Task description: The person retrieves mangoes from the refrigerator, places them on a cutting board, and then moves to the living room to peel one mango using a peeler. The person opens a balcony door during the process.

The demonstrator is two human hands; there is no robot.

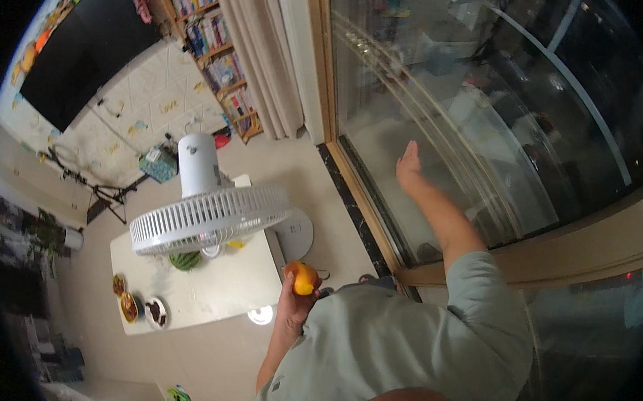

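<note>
In my left hand (293, 305) is a yellow-orange fruit, apparently a mango (302, 278), with a brighter yellow patch on it. The hand is held close to my body, and its fingers wrap partly behind the fruit. My right arm stretches forward before a large sliding glass door (387, 143). My right hand (410, 165) is empty, its fingers extended; whether it touches the glass I cannot tell. A white electric fan (214, 218) stands ahead to the left, between me and a white table (203, 293).
On the table are a watermelon (185, 260), a plate of dark food (156, 313) and a yellow bowl (129, 306). The fan's round base (295, 235) rests on the floor near the wooden door frame (350, 186). Beyond stand a bookshelf (220, 45), a curtain (259, 45) and a black tripod (104, 193).
</note>
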